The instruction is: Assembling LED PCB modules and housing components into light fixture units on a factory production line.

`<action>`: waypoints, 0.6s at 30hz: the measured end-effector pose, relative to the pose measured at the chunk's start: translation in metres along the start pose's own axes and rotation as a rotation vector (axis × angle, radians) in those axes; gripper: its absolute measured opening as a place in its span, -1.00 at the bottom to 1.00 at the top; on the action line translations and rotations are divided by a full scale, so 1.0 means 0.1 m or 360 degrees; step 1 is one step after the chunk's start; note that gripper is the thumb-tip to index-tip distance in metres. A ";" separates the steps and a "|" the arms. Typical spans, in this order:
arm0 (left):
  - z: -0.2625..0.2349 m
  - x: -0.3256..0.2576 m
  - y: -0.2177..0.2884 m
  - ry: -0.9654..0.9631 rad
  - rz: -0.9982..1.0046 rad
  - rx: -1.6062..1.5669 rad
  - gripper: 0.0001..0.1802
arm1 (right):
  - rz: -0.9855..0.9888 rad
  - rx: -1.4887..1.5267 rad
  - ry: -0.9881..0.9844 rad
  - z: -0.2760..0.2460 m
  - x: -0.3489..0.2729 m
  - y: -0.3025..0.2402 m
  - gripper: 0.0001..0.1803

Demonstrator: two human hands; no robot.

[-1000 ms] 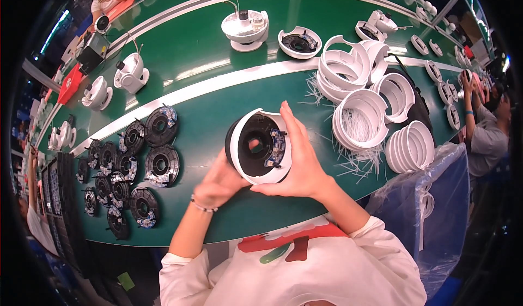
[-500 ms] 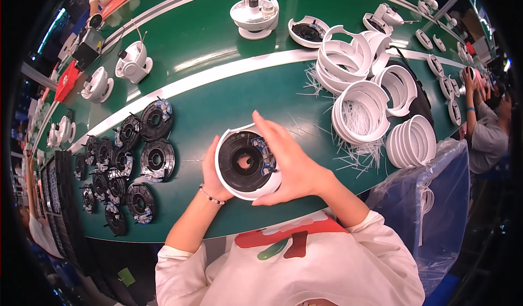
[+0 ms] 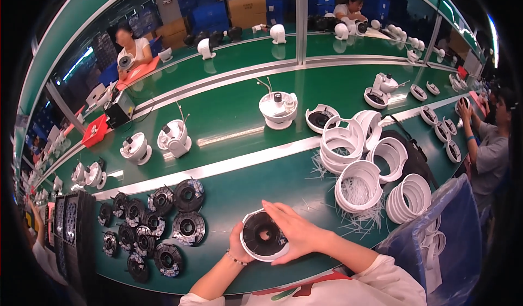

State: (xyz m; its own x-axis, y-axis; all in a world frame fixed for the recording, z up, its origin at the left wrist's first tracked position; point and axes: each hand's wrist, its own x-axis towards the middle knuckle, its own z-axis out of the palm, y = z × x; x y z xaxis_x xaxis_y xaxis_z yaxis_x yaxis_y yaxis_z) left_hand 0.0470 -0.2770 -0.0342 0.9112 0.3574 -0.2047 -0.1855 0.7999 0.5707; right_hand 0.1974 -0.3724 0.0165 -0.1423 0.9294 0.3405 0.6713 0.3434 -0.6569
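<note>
A white plastic ring housing (image 3: 272, 258) with a black round disc (image 3: 256, 232) seated inside it is held just above the green bench, near its front edge. My left hand (image 3: 238, 244) grips the housing's left side, a beaded bracelet at that wrist. Along the right side, my right hand (image 3: 298, 232) is closed on the same housing, its fingers over the top and its thumb at the lower edge. Through the disc's centre hole a bit of skin shows. Part of the disc's right side is hidden by the right hand.
Left of my hands lie several black discs with small circuit boards (image 3: 188, 228). Stacked white rings (image 3: 358, 186) and thin white strips (image 3: 357, 219) sit to the right, above a blue lined bin (image 3: 457, 240). White assemblies (image 3: 278, 110) stand beyond the metal rail. Another person (image 3: 487, 137) works at right.
The view has tilted up, so the far benches and other people now show and my hands appear lower. Both hands still hold the housing; my right hand covers more of the disc's right side.
</note>
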 end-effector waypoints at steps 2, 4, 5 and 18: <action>0.09 0.04 0.02 0.0012 0.0084 -0.0109 -0.29 | 0.0070 -0.0008 0.0132 0.06 -0.02 -0.03 0.26; 0.17 0.07 0.07 0.0041 0.0059 -0.0191 -0.32 | 0.0153 0.0003 0.0336 0.13 -0.03 -0.06 0.27; 0.20 0.10 0.10 0.0008 0.0061 -0.0145 -0.31 | 0.0158 0.0044 0.0386 0.14 -0.03 -0.05 0.27; -0.41 1.81 1.19 0.0332 0.0635 -0.0084 -0.56 | 0.0444 -0.1084 0.1321 -0.58 -0.86 -0.02 -0.57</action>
State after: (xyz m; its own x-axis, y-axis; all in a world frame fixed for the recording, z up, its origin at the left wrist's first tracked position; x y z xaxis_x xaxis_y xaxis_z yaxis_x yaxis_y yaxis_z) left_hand 0.1744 -0.0972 -0.0354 0.6721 0.7279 -0.1359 -0.5306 0.6014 0.5972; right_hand 0.2507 -0.4606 0.0278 0.4368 0.4957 0.7506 0.8995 -0.2471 -0.3603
